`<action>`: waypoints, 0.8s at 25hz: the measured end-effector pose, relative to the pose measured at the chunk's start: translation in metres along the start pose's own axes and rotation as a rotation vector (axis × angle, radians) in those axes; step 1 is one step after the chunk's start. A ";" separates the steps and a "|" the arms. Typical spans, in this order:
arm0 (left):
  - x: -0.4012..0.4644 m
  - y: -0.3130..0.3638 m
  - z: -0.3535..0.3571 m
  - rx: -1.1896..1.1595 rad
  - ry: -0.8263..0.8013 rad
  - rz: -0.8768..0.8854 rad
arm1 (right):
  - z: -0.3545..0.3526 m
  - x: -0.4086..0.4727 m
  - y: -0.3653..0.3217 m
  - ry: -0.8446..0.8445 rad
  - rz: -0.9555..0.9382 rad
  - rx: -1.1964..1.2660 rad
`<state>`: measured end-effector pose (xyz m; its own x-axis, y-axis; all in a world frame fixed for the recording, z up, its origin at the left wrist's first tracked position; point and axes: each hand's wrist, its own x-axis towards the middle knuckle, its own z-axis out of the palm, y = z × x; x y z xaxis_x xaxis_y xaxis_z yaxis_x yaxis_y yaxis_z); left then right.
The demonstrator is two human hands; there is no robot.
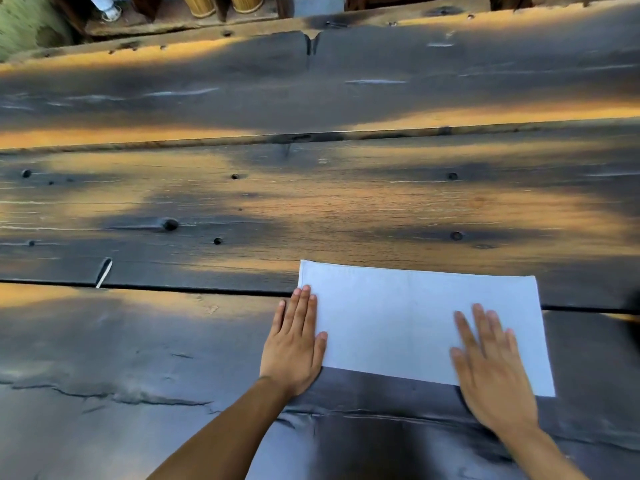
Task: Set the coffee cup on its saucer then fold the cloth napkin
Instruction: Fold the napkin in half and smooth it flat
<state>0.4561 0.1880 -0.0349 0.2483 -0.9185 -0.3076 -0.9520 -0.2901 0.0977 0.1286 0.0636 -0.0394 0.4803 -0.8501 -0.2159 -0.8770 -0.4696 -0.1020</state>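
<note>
A white cloth napkin (398,320) lies flat as a wide rectangle on the dark wooden table (207,202), near the front edge. My left hand (294,344) rests flat at the napkin's left edge, fingers together and pointing away from me. My right hand (491,365) lies flat on the napkin's right half, fingers spread and slightly blurred. Neither hand grips anything. No coffee cup or saucer is in view.
The table is made of broad planks with knots, gaps and a crack (114,396) at the front left. A dark blurred object (633,317) shows at the right edge. Beyond the table's far edge stand two wooden cylinders (221,3) and a white object (107,6).
</note>
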 end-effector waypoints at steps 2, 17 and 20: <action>0.000 -0.001 0.001 0.008 -0.004 0.003 | -0.002 -0.008 0.029 -0.039 0.071 0.050; 0.001 -0.002 0.002 0.001 0.014 0.008 | 0.011 0.032 -0.118 -0.018 -0.224 0.017; 0.001 -0.002 0.003 -0.004 0.017 0.008 | 0.001 0.011 -0.011 0.013 0.010 -0.008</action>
<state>0.4575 0.1881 -0.0382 0.2438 -0.9252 -0.2908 -0.9532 -0.2839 0.1040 0.1431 0.0598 -0.0419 0.4713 -0.8580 -0.2043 -0.8819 -0.4624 -0.0921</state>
